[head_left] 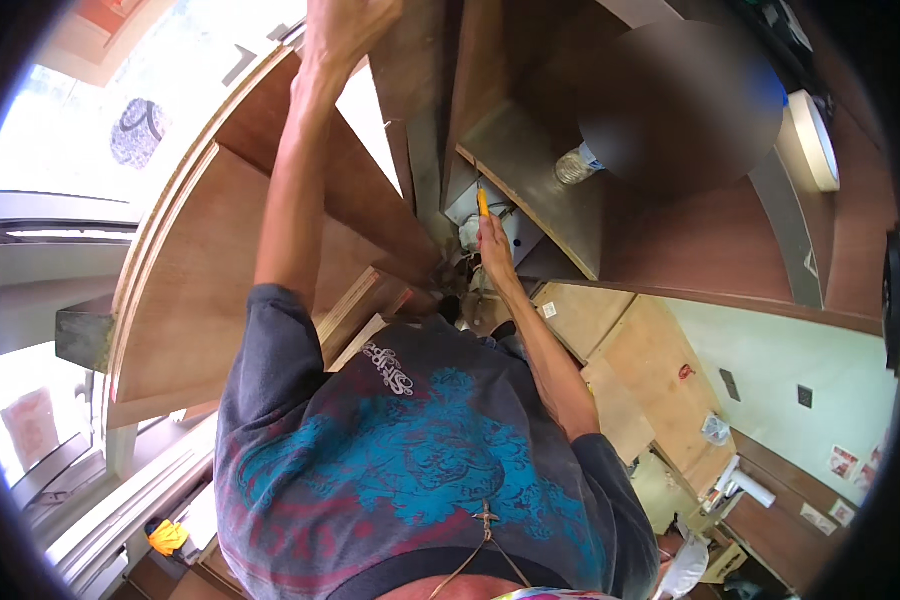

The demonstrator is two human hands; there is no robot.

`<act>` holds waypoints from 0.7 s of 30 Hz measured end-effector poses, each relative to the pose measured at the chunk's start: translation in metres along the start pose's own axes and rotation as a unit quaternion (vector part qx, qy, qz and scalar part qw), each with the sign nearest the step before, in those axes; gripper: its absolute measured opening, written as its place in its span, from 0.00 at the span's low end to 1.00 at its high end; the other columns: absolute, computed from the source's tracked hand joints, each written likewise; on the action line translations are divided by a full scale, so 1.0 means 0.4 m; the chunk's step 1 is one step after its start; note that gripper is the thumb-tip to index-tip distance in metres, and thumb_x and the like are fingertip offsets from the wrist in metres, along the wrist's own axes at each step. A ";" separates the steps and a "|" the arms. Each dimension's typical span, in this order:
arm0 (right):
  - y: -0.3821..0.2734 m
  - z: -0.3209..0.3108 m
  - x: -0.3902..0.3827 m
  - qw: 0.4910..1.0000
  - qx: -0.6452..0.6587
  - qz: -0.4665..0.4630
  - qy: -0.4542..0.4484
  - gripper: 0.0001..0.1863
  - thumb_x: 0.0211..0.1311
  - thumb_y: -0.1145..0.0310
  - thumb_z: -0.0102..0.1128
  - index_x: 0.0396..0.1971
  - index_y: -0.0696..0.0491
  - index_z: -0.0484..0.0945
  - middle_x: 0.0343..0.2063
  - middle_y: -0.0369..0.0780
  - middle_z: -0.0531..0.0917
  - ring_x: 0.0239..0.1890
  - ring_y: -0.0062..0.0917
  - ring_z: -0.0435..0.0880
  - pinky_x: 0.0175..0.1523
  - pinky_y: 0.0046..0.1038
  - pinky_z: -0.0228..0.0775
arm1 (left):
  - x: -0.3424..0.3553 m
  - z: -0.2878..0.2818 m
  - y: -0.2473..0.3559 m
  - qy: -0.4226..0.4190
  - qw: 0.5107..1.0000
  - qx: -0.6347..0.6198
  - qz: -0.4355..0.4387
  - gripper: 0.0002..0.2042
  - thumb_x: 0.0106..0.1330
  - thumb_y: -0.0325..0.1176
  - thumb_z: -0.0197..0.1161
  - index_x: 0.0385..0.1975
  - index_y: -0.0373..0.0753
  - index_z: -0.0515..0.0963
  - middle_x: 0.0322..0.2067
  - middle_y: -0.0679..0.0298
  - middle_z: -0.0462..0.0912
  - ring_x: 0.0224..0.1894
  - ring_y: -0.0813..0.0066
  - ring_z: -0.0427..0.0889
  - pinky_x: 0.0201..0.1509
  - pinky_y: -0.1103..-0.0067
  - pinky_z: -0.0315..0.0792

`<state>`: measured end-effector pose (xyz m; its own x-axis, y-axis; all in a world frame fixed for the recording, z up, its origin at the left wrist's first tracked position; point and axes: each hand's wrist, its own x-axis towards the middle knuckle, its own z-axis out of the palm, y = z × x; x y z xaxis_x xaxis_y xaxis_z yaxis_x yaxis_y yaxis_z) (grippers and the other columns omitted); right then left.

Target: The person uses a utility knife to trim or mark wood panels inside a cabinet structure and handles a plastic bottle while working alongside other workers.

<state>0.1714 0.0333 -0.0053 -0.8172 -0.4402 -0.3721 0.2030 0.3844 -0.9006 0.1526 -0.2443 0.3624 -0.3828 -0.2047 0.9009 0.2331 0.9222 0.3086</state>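
Observation:
My right hand (495, 248) is closed around a slim tool with a yellow handle (484, 201) and a thin dark tip. The tip points up toward the raw front edge of a dark brown shelf board (530, 205), and I cannot tell whether it touches. Stretched far up, my left hand (348, 32) is at the top rim beside a tall brown panel (407, 60). Its fingers are cut off or smeared, so what they do is hidden. A clear plastic bottle (576, 167) is on the shelf board, right of the tool.
Plywood panels with a layered edge (160, 215) stand on my left, near bright windows. At far right is a white tape roll (816, 142). A blurred round patch covers part of the brown cabinet. Light wooden boards (650, 365) lie below right, by a pale wall (770, 350).

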 end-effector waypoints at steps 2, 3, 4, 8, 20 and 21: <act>0.000 0.013 0.003 0.998 -0.043 -0.040 0.031 0.23 0.71 0.52 0.52 0.53 0.56 0.71 0.34 0.41 0.77 0.38 0.28 0.76 0.44 0.30 0.68 | -0.018 0.033 -0.030 -0.005 1.000 -0.010 -0.019 0.12 0.67 0.26 0.56 0.49 0.36 0.76 0.44 0.50 0.79 0.49 0.55 0.79 0.52 0.67 0.72; -0.005 0.024 0.007 0.995 -0.063 -0.064 0.043 0.22 0.71 0.53 0.54 0.51 0.57 0.71 0.34 0.41 0.77 0.39 0.29 0.76 0.45 0.31 0.68 | -0.021 0.040 -0.042 -0.007 1.000 -0.013 -0.026 0.12 0.67 0.26 0.55 0.49 0.36 0.76 0.44 0.50 0.79 0.48 0.55 0.79 0.51 0.67 0.72; -0.004 0.035 0.017 0.996 -0.050 -0.060 0.039 0.20 0.68 0.57 0.59 0.47 0.58 0.69 0.33 0.41 0.78 0.34 0.26 0.78 0.39 0.29 0.70 | -0.024 0.041 -0.054 0.001 0.999 -0.012 -0.032 0.12 0.67 0.25 0.55 0.49 0.36 0.76 0.43 0.50 0.79 0.47 0.54 0.79 0.50 0.67 0.72; -0.087 0.062 0.000 0.999 0.039 -0.006 -0.034 0.18 0.67 0.61 0.61 0.45 0.57 0.66 0.26 0.38 0.79 0.21 0.20 0.77 0.26 0.25 0.69 | -0.043 0.057 -0.134 0.060 0.998 -0.005 -0.034 0.10 0.66 0.24 0.55 0.45 0.35 0.78 0.37 0.51 0.79 0.41 0.53 0.80 0.46 0.67 0.73; -0.093 0.083 0.080 0.999 -0.011 -0.029 -0.017 0.14 0.69 0.66 0.60 0.43 0.56 0.66 0.20 0.35 0.76 0.20 0.16 0.74 0.23 0.21 0.67 | -0.050 0.085 -0.133 0.113 0.991 -0.053 -0.043 0.07 0.65 0.24 0.55 0.40 0.37 0.79 0.33 0.51 0.79 0.38 0.52 0.80 0.42 0.65 0.73; -0.093 0.084 0.081 0.999 -0.011 -0.031 -0.019 0.14 0.69 0.66 0.60 0.44 0.56 0.66 0.20 0.35 0.76 0.20 0.16 0.74 0.23 0.21 0.67 | -0.049 0.084 -0.134 0.114 0.991 -0.057 -0.043 0.07 0.65 0.24 0.55 0.40 0.36 0.79 0.33 0.51 0.79 0.38 0.52 0.80 0.42 0.65 0.73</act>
<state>0.1553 -0.0225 0.0088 -0.8073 -0.4935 -0.3234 0.1401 0.3721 -0.9176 0.1175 -0.2789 0.3178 -0.1968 -0.3624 0.9110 0.3124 0.8575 0.4087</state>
